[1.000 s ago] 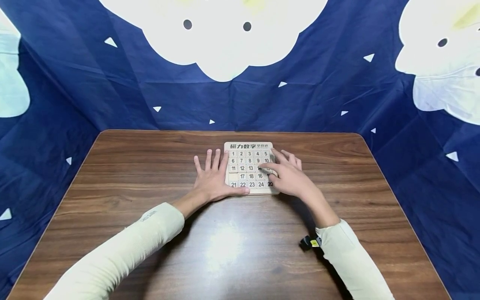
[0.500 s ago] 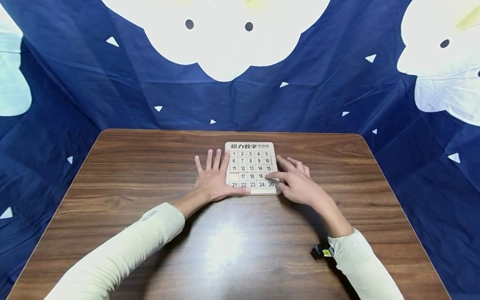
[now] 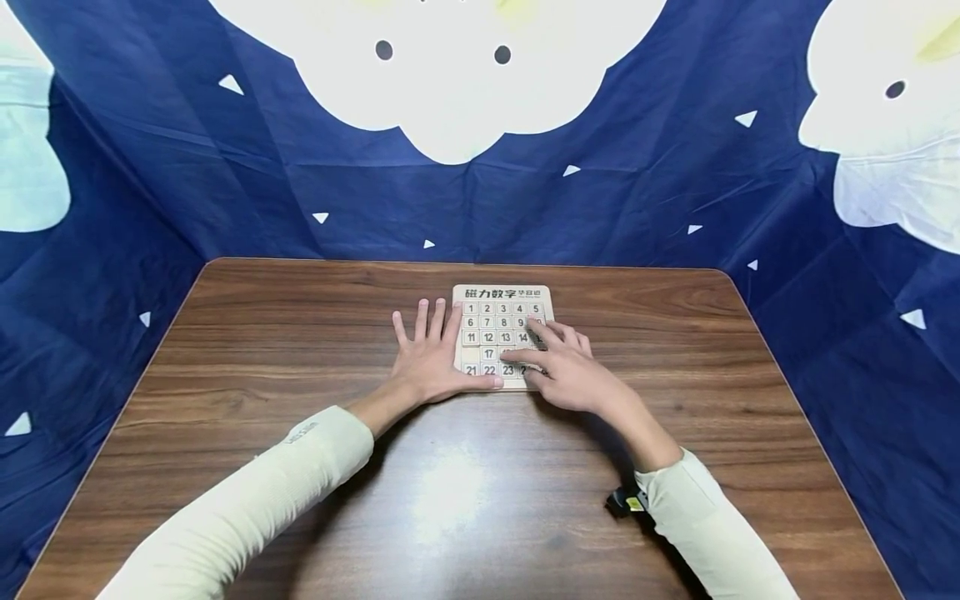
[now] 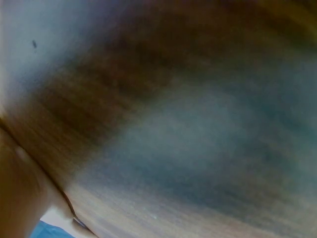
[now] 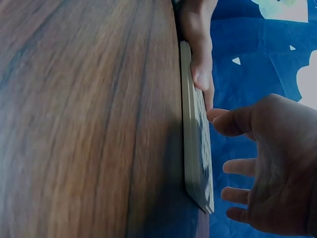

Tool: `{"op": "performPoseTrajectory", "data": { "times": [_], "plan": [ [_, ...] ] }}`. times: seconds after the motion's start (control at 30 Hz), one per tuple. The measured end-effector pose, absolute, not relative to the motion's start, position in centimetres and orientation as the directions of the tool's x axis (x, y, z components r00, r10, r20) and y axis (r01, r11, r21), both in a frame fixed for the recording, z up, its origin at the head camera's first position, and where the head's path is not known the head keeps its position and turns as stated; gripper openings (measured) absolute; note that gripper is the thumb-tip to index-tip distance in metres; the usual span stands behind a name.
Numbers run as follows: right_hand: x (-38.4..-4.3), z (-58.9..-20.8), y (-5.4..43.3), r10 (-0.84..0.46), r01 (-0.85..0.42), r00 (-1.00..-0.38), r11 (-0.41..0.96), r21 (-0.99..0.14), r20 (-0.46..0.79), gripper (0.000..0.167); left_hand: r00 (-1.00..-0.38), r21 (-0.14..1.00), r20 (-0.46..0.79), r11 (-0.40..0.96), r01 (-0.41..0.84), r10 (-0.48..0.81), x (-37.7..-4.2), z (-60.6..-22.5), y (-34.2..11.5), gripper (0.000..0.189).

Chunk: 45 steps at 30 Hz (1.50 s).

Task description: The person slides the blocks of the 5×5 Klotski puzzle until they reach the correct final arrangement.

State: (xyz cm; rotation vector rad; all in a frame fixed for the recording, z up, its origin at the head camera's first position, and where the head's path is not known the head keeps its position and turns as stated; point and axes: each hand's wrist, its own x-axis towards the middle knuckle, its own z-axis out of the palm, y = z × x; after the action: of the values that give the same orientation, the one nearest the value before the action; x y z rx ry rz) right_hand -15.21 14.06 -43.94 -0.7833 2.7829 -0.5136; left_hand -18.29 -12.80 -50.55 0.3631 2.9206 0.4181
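A pale wooden number sliding puzzle lies on the table, its numbered tiles in rows below dark lettering. In the fourth row, a gap shows left of the 17 tile. My left hand is spread at the puzzle's left side, thumb along its lower edge. Over the right part is my right hand, index fingertip on the tile just right of 17, other fingers extended and covering several tiles. The right wrist view shows the board edge-on, with the right hand beside its face.
The brown wood-grain table reaches back to a dark blue curtain with white cloud shapes and small triangles. A small black device is strapped at the right wrist. The left wrist view holds mostly blurred tabletop.
My right hand goes from the 14 tile to the fourth row's right end, then left along that row to the tile beside 17. The left hand stays in place; the gap is unchanged.
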Motion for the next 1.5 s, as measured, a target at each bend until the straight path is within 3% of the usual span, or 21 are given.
{"op": "performPoseTrajectory", "data": {
  "times": [0.5,0.77,1.13,1.37,1.5],
  "plan": [
    [-16.0,-44.1,11.3,-0.584,-0.493,-0.790,0.785,-0.374,-0.185,0.048,-0.957,0.279,-0.135,0.937,0.211,0.255,-18.2,-50.7,-12.7,0.161],
    [-16.1,-43.7,13.9,-0.506,-0.437,-0.857,0.815,-0.380,-0.101,0.039,-0.957,0.287,-0.132,0.934,0.214,0.260,-18.3,-50.8,-12.7,0.162],
    [-16.4,-43.9,12.9,-0.557,-0.474,-0.821,0.787,-0.396,-0.123,0.044,-0.959,0.280,-0.130,0.937,0.209,0.253,-18.5,-50.9,-12.8,0.163],
    [-16.5,-43.7,15.3,-0.487,-0.428,-0.870,0.824,-0.371,-0.078,0.035,-0.956,0.284,-0.131,0.934,0.219,0.264,-18.5,-50.9,-12.6,0.162],
    [-16.4,-43.8,15.6,-0.486,-0.421,-0.868,0.829,-0.367,-0.102,0.040,-0.958,0.280,-0.118,0.935,0.220,0.261,-18.3,-50.7,-12.7,0.161]
  ]
}}
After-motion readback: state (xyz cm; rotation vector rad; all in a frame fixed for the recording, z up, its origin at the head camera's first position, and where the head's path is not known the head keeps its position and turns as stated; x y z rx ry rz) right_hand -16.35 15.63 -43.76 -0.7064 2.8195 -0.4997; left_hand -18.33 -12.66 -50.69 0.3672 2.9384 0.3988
